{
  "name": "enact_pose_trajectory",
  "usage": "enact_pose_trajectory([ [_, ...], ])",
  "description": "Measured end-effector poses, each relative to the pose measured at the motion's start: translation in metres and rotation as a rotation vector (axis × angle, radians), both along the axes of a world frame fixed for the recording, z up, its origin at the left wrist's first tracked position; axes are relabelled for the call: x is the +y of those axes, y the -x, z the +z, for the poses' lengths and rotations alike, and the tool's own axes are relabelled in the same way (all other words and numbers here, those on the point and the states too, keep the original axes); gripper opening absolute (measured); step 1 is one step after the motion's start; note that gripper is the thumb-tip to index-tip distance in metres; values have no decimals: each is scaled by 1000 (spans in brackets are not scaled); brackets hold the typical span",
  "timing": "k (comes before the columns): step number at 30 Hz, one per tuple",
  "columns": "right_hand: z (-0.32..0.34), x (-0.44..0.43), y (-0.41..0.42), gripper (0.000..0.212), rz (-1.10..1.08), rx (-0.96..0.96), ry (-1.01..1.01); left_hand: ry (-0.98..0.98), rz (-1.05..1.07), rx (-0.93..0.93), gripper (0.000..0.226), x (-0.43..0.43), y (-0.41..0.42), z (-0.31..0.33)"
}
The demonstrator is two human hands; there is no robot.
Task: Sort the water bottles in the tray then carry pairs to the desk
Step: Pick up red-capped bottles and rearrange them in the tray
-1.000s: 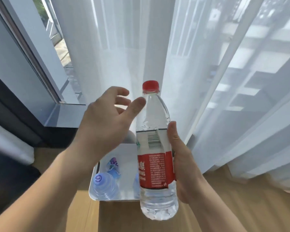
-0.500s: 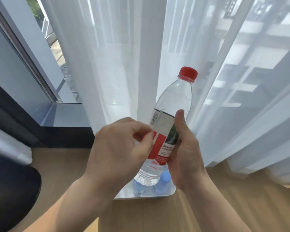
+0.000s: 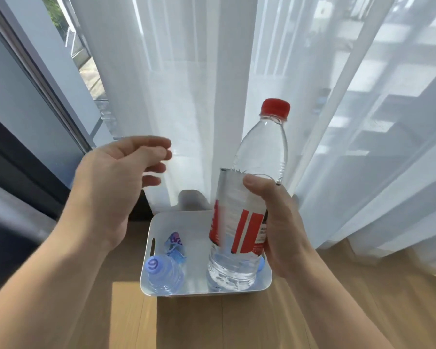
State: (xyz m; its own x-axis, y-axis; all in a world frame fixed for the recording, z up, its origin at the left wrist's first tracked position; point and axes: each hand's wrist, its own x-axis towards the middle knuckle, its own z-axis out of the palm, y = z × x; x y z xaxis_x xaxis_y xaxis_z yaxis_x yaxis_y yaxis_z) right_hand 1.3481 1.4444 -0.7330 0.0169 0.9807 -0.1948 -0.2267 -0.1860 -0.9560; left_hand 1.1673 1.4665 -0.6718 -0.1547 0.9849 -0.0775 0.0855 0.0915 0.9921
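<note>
My right hand (image 3: 280, 222) grips a clear water bottle (image 3: 239, 212) with a red cap and a red and white label, held nearly upright above the right side of a white tray (image 3: 159, 222) on the floor. My left hand (image 3: 111, 187) hovers to the left of the bottle, apart from it, fingers loosely curled and holding nothing. In the tray's left part stands a smaller bottle with a blue cap (image 3: 161, 270), and a blue-labelled bottle (image 3: 175, 245) sits behind it. Another blue cap (image 3: 261, 264) peeks out behind the held bottle.
White sheer curtains (image 3: 212, 84) hang right behind the tray and spread to the right. A dark window frame (image 3: 35, 71) runs along the left. The floor (image 3: 212, 323) is light wood planks.
My left hand has let go of the bottle's label and drawn away to the left. The bottle has come more upright in my right hand, and the tray's left side has come into view.
</note>
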Motion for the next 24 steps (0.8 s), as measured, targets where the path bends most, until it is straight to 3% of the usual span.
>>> enact_pose_trajectory([
  [2,1,0,4,49,20,-70,-47,17,-169,71,16,-5,-7,6],
  [4,0,-1,11,52,36,-143,-68,51,-334,249,39,-13,-14,8],
  [6,-2,-3,16,65,17,-227,-45,-105,-215,382,38,-17,-16,12],
  [8,-3,-5,18,62,-25,-326,-48,-263,-72,309,34,-19,-14,17],
  [9,-3,-6,19,58,-29,-355,-49,-252,-84,281,44,-17,-14,18],
  [12,-1,-8,22,59,72,-331,-83,23,-298,335,89,-7,-15,8],
  [16,-1,-11,27,62,255,-278,-125,56,-459,219,50,0,-9,1],
  [21,7,-7,20,49,272,-181,-148,-76,-396,51,35,3,3,-1],
  [24,5,-3,14,57,254,-39,-84,-120,-417,-24,32,5,11,-1],
])
